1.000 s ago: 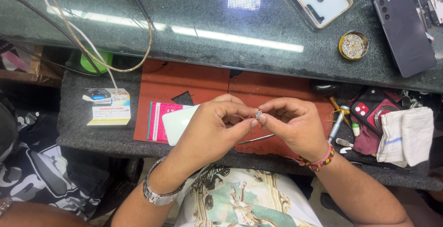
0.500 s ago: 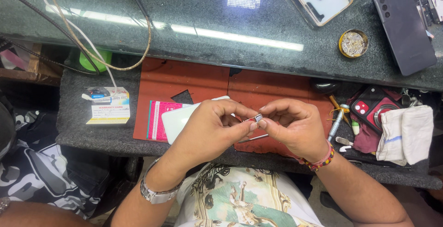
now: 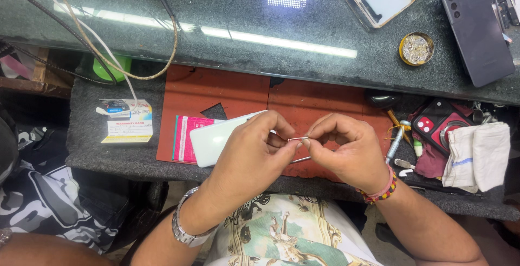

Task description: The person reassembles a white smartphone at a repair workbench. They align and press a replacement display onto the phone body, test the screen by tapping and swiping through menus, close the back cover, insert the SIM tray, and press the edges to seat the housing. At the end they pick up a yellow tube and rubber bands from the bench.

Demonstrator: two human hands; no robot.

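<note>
Head view: thin metal pin [image 3: 298, 138] pinched at both ends between left hand [image 3: 254, 155] and right hand [image 3: 346, 149] above red mat [image 3: 216, 90], probably light, stiff, slippery, easily dropped, best gripped near tips.

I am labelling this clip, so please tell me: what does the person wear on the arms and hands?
Both forearms are bare, with no sleeves or gloves. The left hand has a silver metal watch on its wrist. The right hand has a beaded bracelet of red, yellow and dark beads on its wrist.
</note>
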